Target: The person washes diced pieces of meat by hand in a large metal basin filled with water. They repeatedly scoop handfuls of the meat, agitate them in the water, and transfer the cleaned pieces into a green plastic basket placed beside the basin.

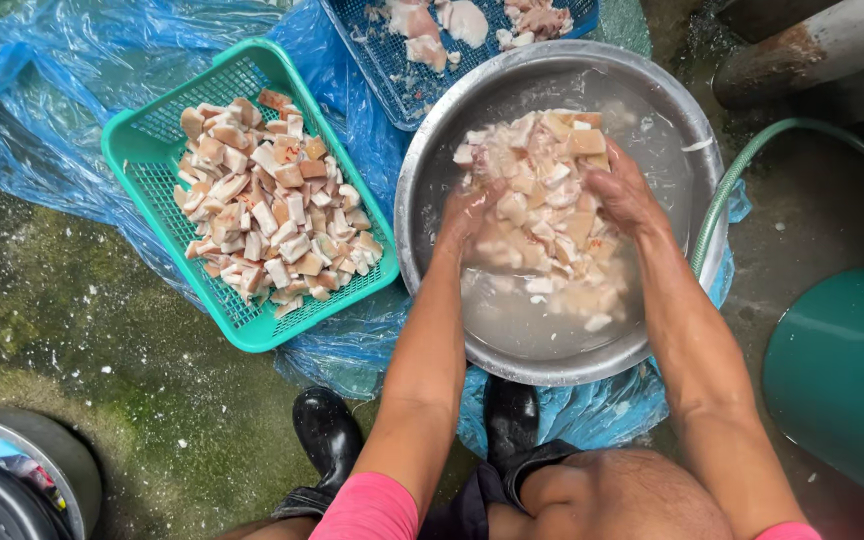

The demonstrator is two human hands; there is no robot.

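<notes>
- We see a wide, round stainless-steel basin [422, 200] on the ground, part-filled with cloudy water, probably so that the pale, cubed pieces of fatty meat [542, 200] in it can be rinsed loose.
- Our left hand [467, 218] is sunk at the left edge of the meat heap, its fingers buried among the pieces; we cannot tell whether it is cupped or clenched.
- Our right hand [624, 192] lies on the right flank of the heap, fingers spread and curved against the cubes, gripping nothing firmly.
- The heap thus sits between the two hands, touching both, with the palms turned inward as if to gather it.
- A green plastic mesh basket [142, 165], just left of the basin, holds more cut cubes; its open weave would let water drain.
- A blue mesh tray [392, 70] with larger uncut pieces lies beyond the basin's far rim.
- Blue plastic sheeting [42, 90] under the basin, basket and tray keeps them off the wet concrete floor [82, 340].
- A green hose [742, 165] curves along the basin's right side.
</notes>
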